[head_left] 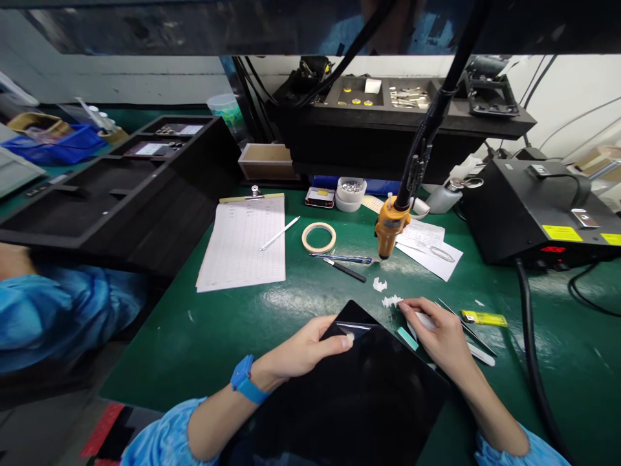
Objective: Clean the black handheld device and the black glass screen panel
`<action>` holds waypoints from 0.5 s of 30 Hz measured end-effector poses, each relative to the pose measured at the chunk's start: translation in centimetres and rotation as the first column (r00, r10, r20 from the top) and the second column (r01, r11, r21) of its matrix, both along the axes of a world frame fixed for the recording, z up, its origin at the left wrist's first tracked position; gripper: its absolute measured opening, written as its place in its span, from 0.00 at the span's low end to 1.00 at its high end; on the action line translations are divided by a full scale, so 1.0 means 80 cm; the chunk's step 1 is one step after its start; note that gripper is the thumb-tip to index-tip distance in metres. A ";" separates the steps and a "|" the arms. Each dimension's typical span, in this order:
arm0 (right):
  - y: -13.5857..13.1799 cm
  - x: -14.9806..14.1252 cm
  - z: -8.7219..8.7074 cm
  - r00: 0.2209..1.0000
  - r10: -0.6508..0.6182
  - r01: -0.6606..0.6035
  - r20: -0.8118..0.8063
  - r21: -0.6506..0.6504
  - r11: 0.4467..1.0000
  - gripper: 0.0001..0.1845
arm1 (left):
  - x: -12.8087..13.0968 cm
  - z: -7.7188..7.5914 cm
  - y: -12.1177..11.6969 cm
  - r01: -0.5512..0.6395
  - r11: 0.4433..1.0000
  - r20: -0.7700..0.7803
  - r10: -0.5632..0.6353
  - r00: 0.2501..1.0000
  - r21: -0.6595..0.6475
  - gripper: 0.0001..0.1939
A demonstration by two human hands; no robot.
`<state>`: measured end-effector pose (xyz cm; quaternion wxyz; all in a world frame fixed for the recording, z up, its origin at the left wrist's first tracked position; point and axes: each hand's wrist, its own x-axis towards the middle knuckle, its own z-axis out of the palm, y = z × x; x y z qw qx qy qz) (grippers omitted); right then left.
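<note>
My left hand [310, 346] grips the upper left edge of a large, flat, glossy black glass panel [369, 395], thumb on its face. A narrow clear strip [354, 326] shows near the thumb at the panel's corner. Over the mat to the right, my right hand [436, 330] is closed in a pinch, its fingertips on the end of a jagged white scrap [391, 301]. Another white scrap [380, 284] lies just beyond. Under and beside this hand are a small teal block [407, 338], thin tweezers [478, 338] and a white tool [481, 355], partly hidden.
An orange electric screwdriver [389, 226] hangs above the green mat [233, 323]. Behind lie a tape roll [319, 237], pen [340, 257], black-handled blade [347, 270] and clipboard papers [245, 246]. A black power unit [548, 213] with a thick cable stands right. Another person's sleeve [63, 310] is left.
</note>
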<state>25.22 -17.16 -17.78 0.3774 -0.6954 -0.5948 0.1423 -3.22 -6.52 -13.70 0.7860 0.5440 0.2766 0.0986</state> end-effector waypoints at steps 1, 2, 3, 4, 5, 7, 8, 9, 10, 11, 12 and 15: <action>0.000 0.000 0.000 1.000 0.002 -0.002 0.000 0.001 1.000 0.30 | 0.000 0.000 0.000 0.000 1.000 0.002 0.000 1.000 0.000 0.25; 0.000 0.000 0.000 1.000 0.003 -0.003 0.000 0.001 1.000 0.31 | 0.000 -0.001 0.000 -0.001 1.000 0.003 0.001 1.000 0.000 0.24; 0.001 0.000 0.000 1.000 0.004 -0.004 0.000 0.001 1.000 0.31 | 0.000 -0.001 0.000 0.000 1.000 0.002 0.000 1.000 -0.001 0.24; 0.001 0.000 0.000 1.000 0.003 -0.003 0.000 0.000 1.000 0.31 | 0.000 -0.001 0.000 0.002 1.000 0.000 -0.002 1.000 -0.001 0.24; 0.001 0.000 0.000 1.000 0.001 -0.002 -0.001 -0.002 1.000 0.32 | -0.001 -0.002 0.000 0.004 1.000 -0.003 -0.004 1.000 0.000 0.24; 0.001 0.001 0.000 1.000 -0.003 0.003 -0.002 -0.008 1.000 0.32 | -0.001 -0.002 0.000 0.009 1.000 -0.007 -0.009 1.000 0.001 0.25; 0.001 0.001 -0.001 1.000 -0.004 0.004 -0.003 -0.011 1.000 0.32 | -0.001 -0.003 0.000 0.011 1.000 -0.008 -0.011 1.000 0.002 0.25; 0.001 0.001 -0.001 1.000 -0.005 0.005 -0.004 -0.012 1.000 0.32 | -0.001 -0.003 0.000 0.012 1.000 -0.007 -0.012 1.000 0.002 0.25; 0.001 0.000 0.000 1.000 -0.004 0.004 -0.006 -0.012 1.000 0.33 | -0.001 -0.003 0.000 0.012 1.000 -0.006 -0.012 1.000 0.000 0.25; 0.001 0.000 0.000 1.000 -0.004 0.003 -0.007 -0.011 1.000 0.33 | -0.001 -0.003 0.000 0.013 1.000 -0.004 -0.013 1.000 -0.002 0.25; 0.001 0.000 0.001 1.000 -0.003 0.003 -0.007 -0.009 1.000 0.33 | -0.001 -0.003 0.000 0.013 1.000 -0.002 -0.013 1.000 -0.004 0.25; 0.002 -0.002 0.004 1.000 -0.002 0.002 -0.006 -0.001 1.000 0.34 | -0.002 -0.002 0.000 0.013 1.000 0.004 -0.013 1.000 -0.004 0.25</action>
